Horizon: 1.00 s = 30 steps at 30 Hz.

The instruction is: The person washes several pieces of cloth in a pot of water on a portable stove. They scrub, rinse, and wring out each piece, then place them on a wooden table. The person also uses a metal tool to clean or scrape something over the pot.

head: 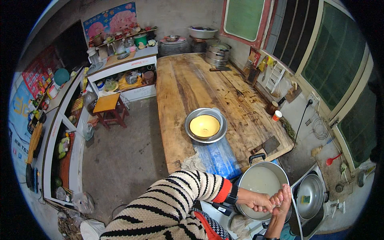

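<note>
Both of my hands meet above a large metal pot [260, 177] of cloudy whitish liquid. My left hand [260, 202], reaching in from a striped sleeve with an orange cuff, has curled fingers pressed against my right hand [281, 199]. The right palm is turned partly up and its fingers are bent towards the left hand. Whether anything lies between the hands is hidden. Up on the wooden table [183, 81], a yellow bowl [205, 126] sits inside a wider metal basin [192, 135].
Right of the pot, a sink [318, 220] holds a metal basin [310, 207] with a sponge [305, 199]. A cleaver [269, 145] lies near the table's corner, beyond the pot. Blue plastic sheet [217, 157] and a pale cloth [193, 162] lie at the near edge. A stool [107, 103] stands left.
</note>
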Available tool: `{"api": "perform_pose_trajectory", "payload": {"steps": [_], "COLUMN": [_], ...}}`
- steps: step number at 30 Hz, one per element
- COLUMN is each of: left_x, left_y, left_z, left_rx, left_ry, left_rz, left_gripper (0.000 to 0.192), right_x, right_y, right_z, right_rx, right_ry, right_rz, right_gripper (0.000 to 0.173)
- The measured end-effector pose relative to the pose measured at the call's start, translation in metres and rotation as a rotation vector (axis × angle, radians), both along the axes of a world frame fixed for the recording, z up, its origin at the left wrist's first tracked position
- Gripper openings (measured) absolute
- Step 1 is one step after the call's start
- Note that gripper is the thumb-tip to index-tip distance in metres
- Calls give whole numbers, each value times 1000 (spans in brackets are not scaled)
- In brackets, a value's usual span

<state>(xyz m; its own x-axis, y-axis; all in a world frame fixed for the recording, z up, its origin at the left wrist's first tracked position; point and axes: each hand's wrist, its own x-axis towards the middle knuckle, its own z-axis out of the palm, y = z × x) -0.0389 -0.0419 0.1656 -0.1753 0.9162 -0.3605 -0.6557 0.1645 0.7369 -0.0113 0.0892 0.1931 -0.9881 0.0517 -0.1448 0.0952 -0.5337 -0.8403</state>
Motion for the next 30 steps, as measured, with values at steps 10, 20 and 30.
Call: {"api": "perform_pose_trajectory", "payload": {"steps": [10,20,30], "left_x": [-14,-7,-18], "left_y": [43,20,3], "left_z": [-118,-122,-86], "left_rx": [-226,40,-295], "left_ry": [787,1185,1529], "left_rz": [198,298,172], "left_gripper": [16,28,47], "right_x": [-21,-24,-20], "right_y": [-1,8,18], "right_z": [-77,-140,-131], "right_rx": [157,5,-243], "right_ry": [-227,-360,-289], "right_rz": [-301,-504,-389], "right_gripper": [10,15,19]}}
